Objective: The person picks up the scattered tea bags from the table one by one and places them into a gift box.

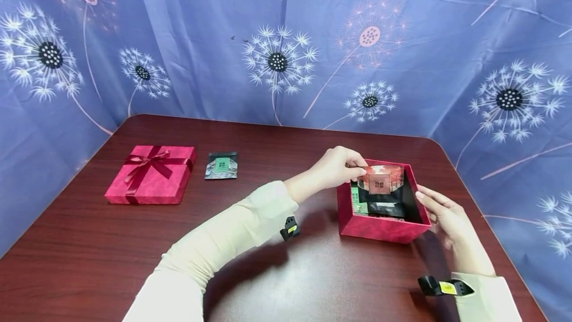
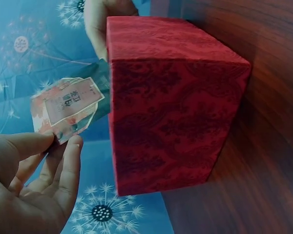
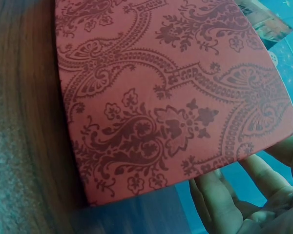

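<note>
My left hand pinches the upper left corner of an orange-red sachet with a dark lower half. In the left wrist view, the sachet sticks out past the rim of a red patterned gift box, its lower end hidden inside. The open box stands on the table at the right, with green and black sachets visible inside. At its right side my right hand grips the wall near the rim; in the right wrist view, its fingers are partly behind the box.
A red lid with a ribbon bow lies at the left of the dark wooden table. To its right lies a single green-and-black sachet. A blue dandelion-print curtain hangs around the table's back and sides.
</note>
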`<state>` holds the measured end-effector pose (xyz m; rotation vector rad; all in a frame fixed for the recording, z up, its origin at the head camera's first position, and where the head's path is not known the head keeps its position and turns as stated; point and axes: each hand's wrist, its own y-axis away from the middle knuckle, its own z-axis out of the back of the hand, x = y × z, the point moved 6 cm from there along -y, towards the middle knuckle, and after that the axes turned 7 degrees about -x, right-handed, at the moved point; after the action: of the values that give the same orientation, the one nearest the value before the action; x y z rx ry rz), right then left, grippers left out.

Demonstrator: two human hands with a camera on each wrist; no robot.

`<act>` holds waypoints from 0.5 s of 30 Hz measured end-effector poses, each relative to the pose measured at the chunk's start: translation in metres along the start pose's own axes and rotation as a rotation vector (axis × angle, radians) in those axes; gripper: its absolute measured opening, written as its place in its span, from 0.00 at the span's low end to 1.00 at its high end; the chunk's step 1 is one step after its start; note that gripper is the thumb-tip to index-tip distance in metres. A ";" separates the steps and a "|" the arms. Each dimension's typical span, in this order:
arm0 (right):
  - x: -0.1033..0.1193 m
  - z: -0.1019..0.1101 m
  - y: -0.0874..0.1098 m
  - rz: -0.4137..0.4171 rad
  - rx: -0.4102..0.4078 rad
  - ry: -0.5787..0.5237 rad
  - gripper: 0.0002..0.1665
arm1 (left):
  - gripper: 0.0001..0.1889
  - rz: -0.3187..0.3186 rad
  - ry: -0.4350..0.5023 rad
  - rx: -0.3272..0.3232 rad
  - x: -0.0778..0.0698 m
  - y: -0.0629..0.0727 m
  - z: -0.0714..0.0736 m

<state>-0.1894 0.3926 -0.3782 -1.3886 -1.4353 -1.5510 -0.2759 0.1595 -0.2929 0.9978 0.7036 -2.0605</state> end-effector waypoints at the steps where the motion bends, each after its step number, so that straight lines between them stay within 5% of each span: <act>1: 0.000 0.000 0.000 0.000 0.000 0.002 0.15 | 0.08 -0.003 -0.018 0.011 0.000 0.000 -0.002; 15: -0.001 0.001 -0.002 0.009 0.010 0.000 0.16 | 0.06 0.028 -0.142 0.099 0.009 0.003 -0.021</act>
<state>-0.1907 0.3934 -0.3797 -1.3880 -1.4332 -1.5365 -0.2684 0.1696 -0.3120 0.9001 0.5156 -2.1347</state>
